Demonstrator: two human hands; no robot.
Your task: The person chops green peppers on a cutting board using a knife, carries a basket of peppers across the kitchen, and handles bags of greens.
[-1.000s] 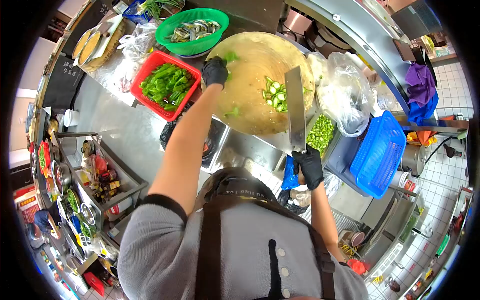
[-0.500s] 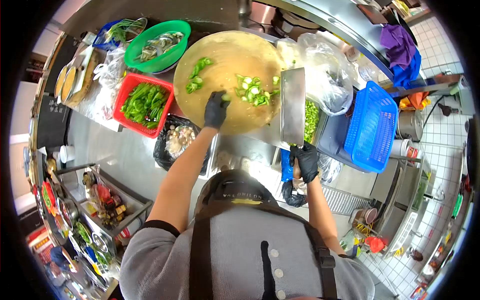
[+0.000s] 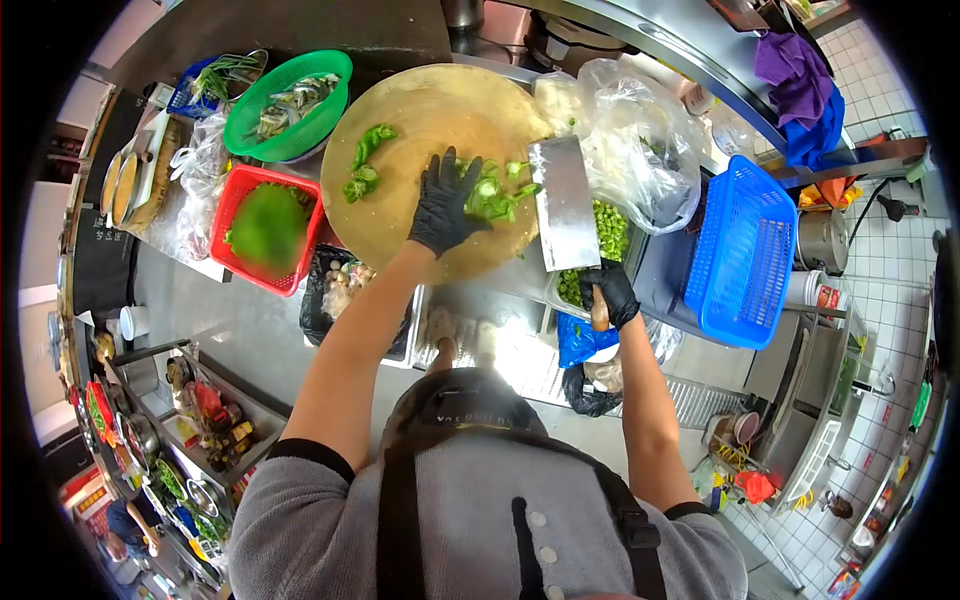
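My left hand (image 3: 445, 208), in a black glove, lies open with spread fingers over the round wooden chopping board (image 3: 440, 100). Its fingertips reach the edge of a pile of chopped green peppers (image 3: 490, 198). My right hand (image 3: 609, 293), also gloved, is closed round the handle of a cleaver (image 3: 566, 205). The broad blade covers the right edge of the board, close to the chopped pile. Uncut green peppers (image 3: 362, 183) lie at the board's left side. Beyond the blade, a container of diced green pieces (image 3: 611, 232) is partly hidden.
A red basket (image 3: 222, 212) at left has a blurred green mass over it. Behind it stands a green basin (image 3: 238, 133) with small fish. Plastic bags (image 3: 640, 130) and a blue basket (image 3: 741, 255) are at right. A black bag (image 3: 318, 295) of pale pieces sits near my left forearm.
My left hand has gone from pinching a small green piece to spread fingers, and moved right toward the pile. The cleaver has tilted slightly. The green over the red basket has become blurred.
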